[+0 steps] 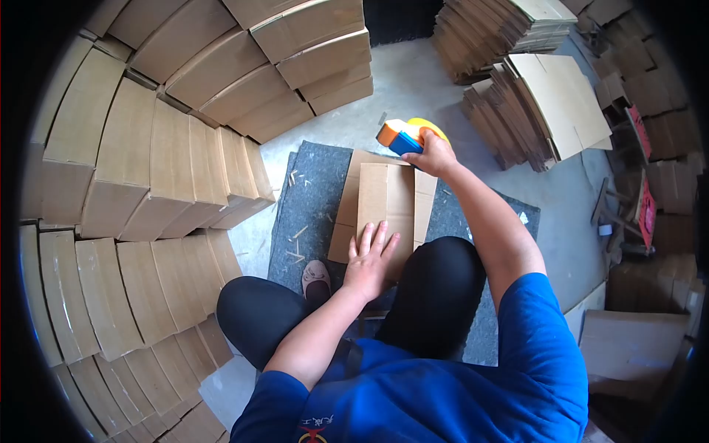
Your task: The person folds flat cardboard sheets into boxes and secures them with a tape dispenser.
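Note:
A cardboard box [399, 196] lies between my knees on a grey mat, with flaps spread out at its sides. My left hand [369, 258] rests flat on the near part of its top, fingers spread. Past the box's far end, my right hand [432, 156] grips a tape dispenser [403, 137] with an orange and blue body and a yellow roll. The dispenser's front end points to the left, above the far edge of the cardboard.
Closed cartons [118, 162] are stacked in rows along the left and far left. Flat cardboard sheets [557, 103] stand in piles at the upper right. Scraps lie on the grey mat [310, 192]. A stool with a red and pink item [645, 210] is at the right.

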`<state>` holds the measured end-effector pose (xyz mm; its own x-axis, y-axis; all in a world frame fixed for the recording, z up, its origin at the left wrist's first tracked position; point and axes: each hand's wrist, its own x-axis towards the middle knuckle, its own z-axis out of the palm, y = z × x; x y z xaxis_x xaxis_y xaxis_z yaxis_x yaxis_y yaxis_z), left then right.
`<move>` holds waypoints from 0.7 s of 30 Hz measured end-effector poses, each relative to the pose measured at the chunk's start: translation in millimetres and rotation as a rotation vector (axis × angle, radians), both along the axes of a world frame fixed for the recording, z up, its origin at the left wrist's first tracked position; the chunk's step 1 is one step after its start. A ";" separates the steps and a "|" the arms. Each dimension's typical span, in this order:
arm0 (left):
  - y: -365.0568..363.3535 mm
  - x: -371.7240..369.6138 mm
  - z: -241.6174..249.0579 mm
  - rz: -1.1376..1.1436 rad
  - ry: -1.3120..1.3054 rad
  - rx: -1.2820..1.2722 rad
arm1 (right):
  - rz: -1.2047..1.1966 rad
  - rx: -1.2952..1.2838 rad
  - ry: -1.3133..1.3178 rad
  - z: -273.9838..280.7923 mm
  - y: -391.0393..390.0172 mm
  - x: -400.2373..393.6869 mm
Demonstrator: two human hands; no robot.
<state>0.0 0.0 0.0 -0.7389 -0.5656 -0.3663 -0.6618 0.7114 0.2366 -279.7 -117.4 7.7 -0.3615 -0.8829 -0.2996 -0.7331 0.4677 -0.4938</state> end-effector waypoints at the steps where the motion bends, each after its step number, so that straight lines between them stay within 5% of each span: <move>1: 5.5 3.8 7.7 0.003 0.009 0.035 | 0.031 -0.029 0.002 -1.8 5.3 3.0; 16: -13.2 -9.3 -1.5 -0.007 0.015 0.075 | 0.237 -0.002 0.186 -7.0 -7.0 -5.5; 21: -36.9 -23.8 30.5 -0.108 -0.234 0.228 | 0.218 -0.043 0.174 -10.5 -3.0 -7.9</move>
